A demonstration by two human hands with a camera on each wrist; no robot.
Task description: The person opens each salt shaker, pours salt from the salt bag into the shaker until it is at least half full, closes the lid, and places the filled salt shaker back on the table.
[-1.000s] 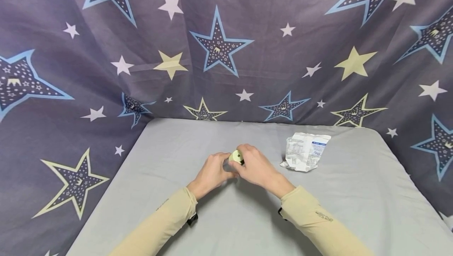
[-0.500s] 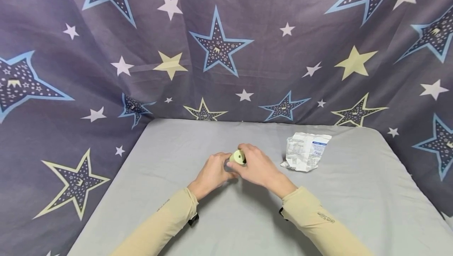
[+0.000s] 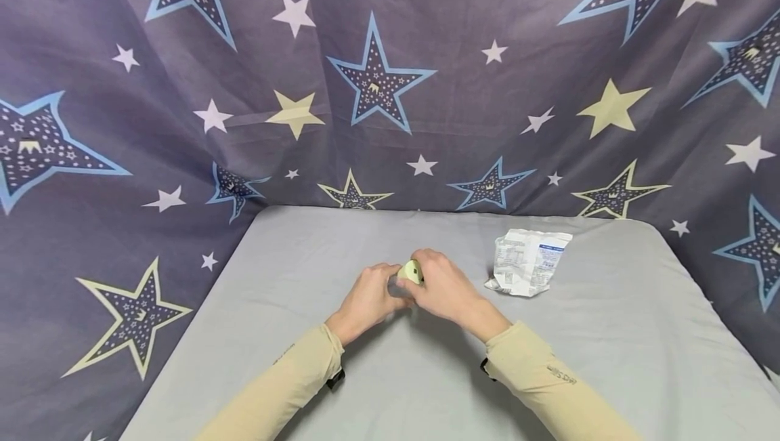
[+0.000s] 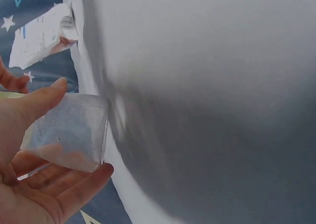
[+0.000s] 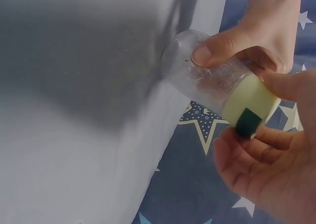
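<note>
A clear jar (image 4: 69, 130), with whitish residue on its inner wall, is held up in front of me, tilted. Its pale yellow-green lid (image 5: 247, 98) carries a dark green tab (image 5: 248, 123) on the side. In the head view my left hand (image 3: 368, 297) grips the jar's body, thumb on one side and fingers beneath. My right hand (image 3: 443, 286) holds the lid between thumb and fingers, as the right wrist view shows. The lid is on the jar's end. Fingers cover part of the jar in every view.
A crumpled white packet (image 3: 525, 263) with printed text and a blue stripe lies on the grey cloth-covered table (image 3: 609, 332), right of the hands. A dark star-patterned curtain (image 3: 463, 116) hangs behind the table and along its sides.
Both hands keep their hold on the jar and lid. The lid's visible top and dark spot have shifted slightly, while the right fingers moved a little. The packet lies still.
</note>
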